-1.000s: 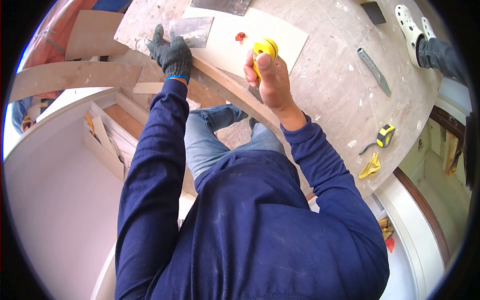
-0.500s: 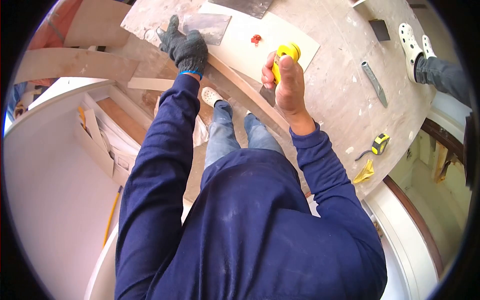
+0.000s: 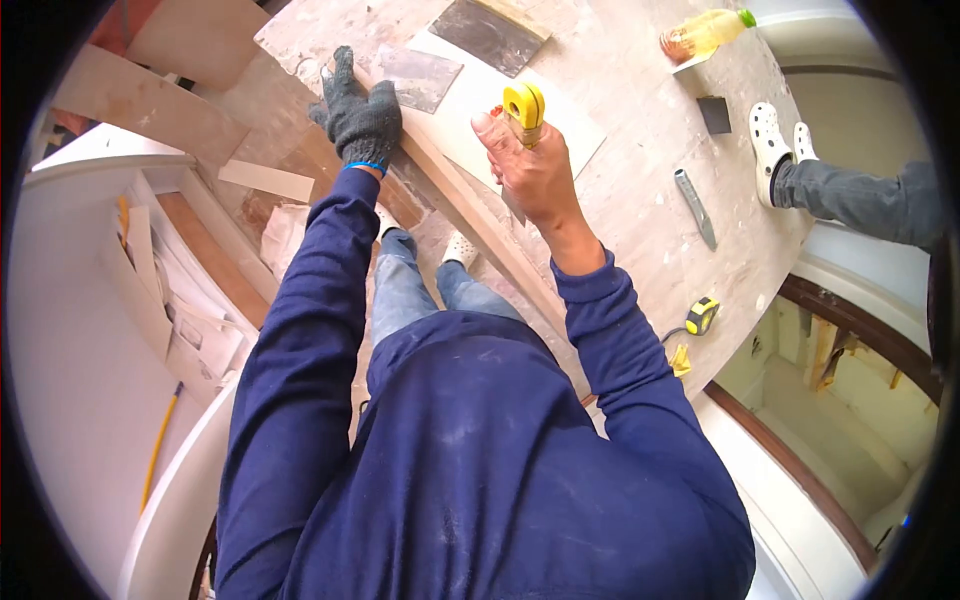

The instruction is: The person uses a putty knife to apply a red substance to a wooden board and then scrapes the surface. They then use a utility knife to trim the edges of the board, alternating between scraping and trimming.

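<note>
My left hand, in a dark grey knit glove, lies with fingers spread at the far end of a long wooden strip along the worktop's edge. My bare right hand is wrapped around the yellow handle of what looks like a hand saw. Its metal blade shows only as a small piece below my hand, beside the strip. Beyond my hands lie a pale sheet and a grey metal plate. A small red thing is mostly hidden behind the yellow handle.
On the dusty worktop are a grey utility knife, a tape measure, a dark square, a dark plate and a bottle. Another person's white clog is at the right. Board offcuts lie left.
The view has shifted, so the worktop's items sit further left and a bottle shows at the top. My right hand has turned, its thumb now pointing left. The left hand stays on the strip.
</note>
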### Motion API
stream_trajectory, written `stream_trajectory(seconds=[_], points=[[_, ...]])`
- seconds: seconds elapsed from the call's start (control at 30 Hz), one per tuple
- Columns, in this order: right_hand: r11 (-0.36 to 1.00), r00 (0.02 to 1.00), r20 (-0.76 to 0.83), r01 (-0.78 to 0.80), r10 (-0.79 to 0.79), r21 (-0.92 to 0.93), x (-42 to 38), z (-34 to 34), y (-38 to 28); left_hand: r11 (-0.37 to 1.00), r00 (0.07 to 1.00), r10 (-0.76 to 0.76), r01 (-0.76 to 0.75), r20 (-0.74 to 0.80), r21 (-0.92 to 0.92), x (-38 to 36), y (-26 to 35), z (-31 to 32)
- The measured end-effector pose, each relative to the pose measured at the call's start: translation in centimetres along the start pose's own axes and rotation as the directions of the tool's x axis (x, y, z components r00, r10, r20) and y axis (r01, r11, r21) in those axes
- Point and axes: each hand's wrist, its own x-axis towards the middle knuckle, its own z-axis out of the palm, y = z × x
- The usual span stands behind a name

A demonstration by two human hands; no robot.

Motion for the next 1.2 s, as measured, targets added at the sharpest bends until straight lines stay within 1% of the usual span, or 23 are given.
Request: stream_trajectory(seconds=[0.03,0.1,0.17,0.23,0.27,0.33,0.4,0.43,0.47,0.53,0.57,0.6,0.67,0.7,0.77,0.8,0.87,0.93,0.97,1.0,1.07,1.13,1.2], points=[[1.0,1.0,0.01,0.001,0.0,-0.01,0.0,0.2,0.4,0.988,1.0,-0.014,0.014,0.002,-0.155,-0.1,-0.6,0.0],[0.998,0.999,0.025,0.044,-0.043,-0.049,-0.5,0.8,2.7,0.982,1.0,0.012,-0.016,-0.02,-0.188,-0.1,-1.7,0.1],[0.97,0.988,-0.016,0.146,-0.152,-0.193,-1.3,1.6,4.3,0.974,0.998,0.032,-0.042,-0.046,-0.223,-0.2,-1.8,0.7],[0.954,0.982,-0.009,0.182,-0.189,-0.239,-1.3,1.8,4.0,0.83,0.998,-0.018,-0.015,-0.054,-0.557,-0.2,-1.7,1.1],[0.95,0.985,-0.015,0.161,-0.171,-0.269,-1.4,1.9,3.9,0.83,0.998,-0.029,-0.009,-0.059,-0.558,-0.5,-1.9,0.9],[0.938,0.985,-0.004,0.162,-0.172,-0.306,-0.3,2.2,2.6,0.963,0.999,-0.02,0.006,-0.051,-0.269,0.1,-2.0,0.6],[0.882,0.916,-0.028,0.375,-0.399,-0.285,-0.1,2.5,0.9,0.982,0.998,-0.024,0.011,-0.064,-0.191,-0.3,-1.9,0.4],[0.928,0.944,-0.03,0.317,-0.328,-0.194,-0.3,2.8,-0.1,0.992,0.997,-0.035,0.026,-0.067,-0.127,-0.4,-1.5,0.3],[0.927,0.944,-0.017,0.318,-0.328,-0.2,-0.4,2.9,0.7,0.997,0.996,-0.044,0.039,-0.072,-0.064,-0.3,-1.1,0.2],[0.826,0.893,0.075,0.441,-0.444,-0.352,-1.1,3.1,3.7,0.996,0.994,-0.057,0.049,-0.095,-0.079,-0.3,-0.6,0.1],[0.883,0.941,0.0,0.319,-0.34,-0.346,-2.3,3.3,4.8,0.997,0.994,-0.054,0.048,-0.091,-0.067,-0.4,-0.5,-0.1],[0.85,0.942,0.032,0.317,-0.335,-0.421,-2.5,3.2,5.0,0.997,0.995,-0.05,0.045,-0.087,-0.056,-0.3,-0.3,-0.1],[0.729,0.893,0.125,0.429,-0.433,-0.534,-1.9,2.5,5.3,0.997,0.991,-0.056,0.049,-0.124,-0.056,0.1,-0.1,-0.3],[0.73,0.897,0.125,0.421,-0.425,-0.539,-2.4,2.5,4.4,0.997,0.99,-0.054,0.047,-0.13,-0.057,-0.3,0.2,-0.4],[0.928,0.965,0.047,0.262,-0.259,-0.264,-1.7,2.9,0.7,0.996,0.989,-0.072,0.065,-0.132,-0.061,-0.2,0.8,-0.6],[0.964,0.98,0.022,0.199,-0.198,-0.176,-1.6,3.2,-0.3,0.995,0.989,-0.091,0.085,-0.12,-0.057,-0.4,0.9,-0.8],[0.916,0.945,0.066,0.326,-0.319,-0.234,-1.9,3.3,-1.7,0.994,0.989,-0.095,0.089,-0.115,-0.06,-0.5,1.1,-0.9],[0.814,0.903,0.105,0.421,-0.416,-0.4,-2.6,3.2,2.7,0.994,0.989,-0.092,0.085,-0.112,-0.063,-0.5,1.3,-0.9],[0.855,0.922,0.054,0.376,-0.383,-0.356,-3.3,3.5,5.8,0.995,0.989,-0.099,0.095,-0.113,-0.039,-0.4,1.5,-0.8],[0.825,0.893,0.073,0.438,-0.443,-0.358,-3.3,3.8,4.7,0.994,0.988,-0.109,0.108,-0.113,-0.016,-0.4,1.5,-0.7],[0.74,0.878,0.175,0.472,-0.446,-0.48,-2.6,2.2,6.6,0.994,0.987,-0.108,0.104,-0.118,-0.042,-0.4,1.1,-0.9],[0.936,0.985,0.011,0.167,-0.172,-0.309,-2.5,2.0,4.1,0.993,0.988,-0.099,0.091,-0.12,-0.077,-0.4,1.1,-0.9],[0.962,0.975,0.01,0.221,-0.223,-0.159,-2.0,1.9,2.6,0.993,0.988,-0.11,0.105,-0.11,-0.053,-0.5,1.0,-0.8]])
